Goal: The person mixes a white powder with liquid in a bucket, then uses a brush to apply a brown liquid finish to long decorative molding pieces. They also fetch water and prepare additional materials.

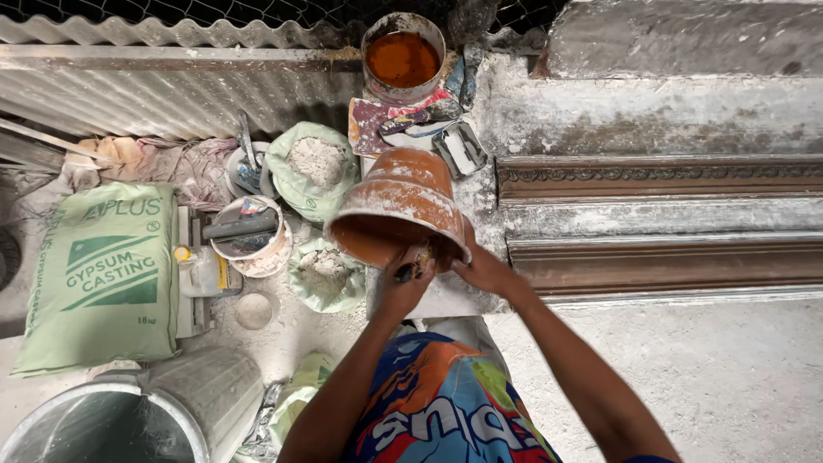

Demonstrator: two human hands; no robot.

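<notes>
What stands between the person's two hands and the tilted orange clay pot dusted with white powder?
Nothing visible. The right hand grips the tilted orange clay pot at its rim, and the left hand touches the rim from below while holding a small dark tool at the opening.

A dusty, plaster-whitened concrete floor (737, 377) fills the lower right of the frame. Along the upper left runs a ribbed, grey corrugated metal sheet (171, 94), with dark wire mesh (257, 10) above it at the top edge. Long brown moulded cornice lengths (660, 214) stretch across the right side, under even light.
</notes>
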